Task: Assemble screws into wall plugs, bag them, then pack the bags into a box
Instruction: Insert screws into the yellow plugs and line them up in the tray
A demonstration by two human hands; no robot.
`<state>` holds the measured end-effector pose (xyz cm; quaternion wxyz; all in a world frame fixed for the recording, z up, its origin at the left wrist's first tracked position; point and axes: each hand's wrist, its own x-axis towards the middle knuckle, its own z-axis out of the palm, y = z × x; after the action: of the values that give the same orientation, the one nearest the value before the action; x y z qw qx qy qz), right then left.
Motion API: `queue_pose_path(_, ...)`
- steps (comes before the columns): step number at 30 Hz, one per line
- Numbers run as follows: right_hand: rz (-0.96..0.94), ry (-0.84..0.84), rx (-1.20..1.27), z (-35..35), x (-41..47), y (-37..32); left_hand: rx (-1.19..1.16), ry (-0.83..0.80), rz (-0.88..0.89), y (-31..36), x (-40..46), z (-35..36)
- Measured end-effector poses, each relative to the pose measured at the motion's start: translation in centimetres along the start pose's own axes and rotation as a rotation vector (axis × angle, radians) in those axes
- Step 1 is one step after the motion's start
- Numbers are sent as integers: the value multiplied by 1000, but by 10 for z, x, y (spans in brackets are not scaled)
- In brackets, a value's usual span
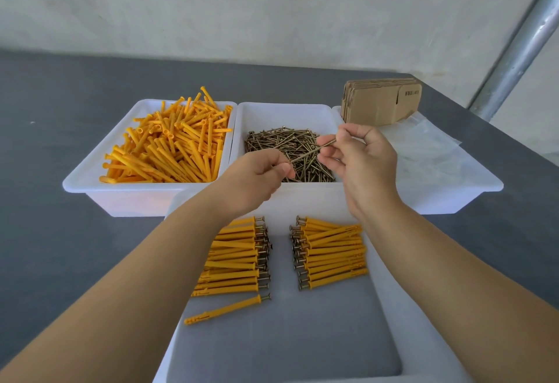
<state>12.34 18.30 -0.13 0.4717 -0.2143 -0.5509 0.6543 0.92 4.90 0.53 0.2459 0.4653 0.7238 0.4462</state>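
Above the screw bin, between both hands: one long screw [313, 150] pinched at its far end by the right hand's fingers [328, 140], thumb and forefinger narrow around the shank. Left hand [257, 178] curled, fingers [282, 168] closed at or near the screw's near tip; cannot tell whether actually gripping it or holding something else.

Risks, as a guess: slipping from so light a pinch and dropping back into the loose screws [290, 152], costing a re-pick; snagging a second screw out of the tangle; pricking a fingertip on the point. No plug in either hand, so reaching left for one with the screw poorly held could lose it.

Counts: two hands; one screw lifted; four white trays. Far left tray [90, 180], heaped orange wall plugs [169, 143], too many to count. Middle tray [284, 110], screws likewise. Far right tray [453, 183], clear bags [423, 140], number unclear, with one stack of flat cartons [381, 104] behind. Near tray [390, 307]: two rows of assembled plugs, left row [239, 258] and right row [332, 255], roughly a dozen each, plus one single [225, 308] lying apart. All on the grey counter [60, 110].
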Motion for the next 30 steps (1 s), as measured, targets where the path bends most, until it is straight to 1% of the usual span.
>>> queue_pose_path(2,-21,-54,-52,1,-2,0,-6,-17,3,1,0,0)
queue_pose_path(5,-122,-189,-226,6,-11,1,-44,-11,20,5,-2,3)
queue_pose_path(7,-201,-297,-336,9,-16,2,-58,49,66,8,-3,5)
queue_pose_path(8,-228,-316,-366,10,-17,1,-64,95,98,9,-2,5)
queue_pose_path(10,-242,-250,-357,8,-14,-1,-125,150,165,12,-3,3)
queue_pose_path(12,-233,-109,-311,1,-8,-5,-182,96,192,15,-6,0)
queue_pose_path(13,-235,-41,-304,-3,-4,-6,-152,37,192,14,-7,0)
queue_pose_path(15,-237,53,-316,-12,2,-6,31,-68,203,13,-8,7)
queue_pose_path(17,-228,97,-332,-17,5,-4,204,-89,213,12,-7,21)
queue_pose_path(23,-209,75,-357,-14,5,-2,488,30,294,-1,0,60)
queue_pose_path(25,-197,74,-360,-14,4,-2,678,32,340,-6,3,69)
queue_pose_path(27,-191,74,-368,-13,3,-3,919,64,439,-5,3,76)
queue_pose_path(30,-184,67,-386,-13,3,-3,1130,84,565,4,-3,76)
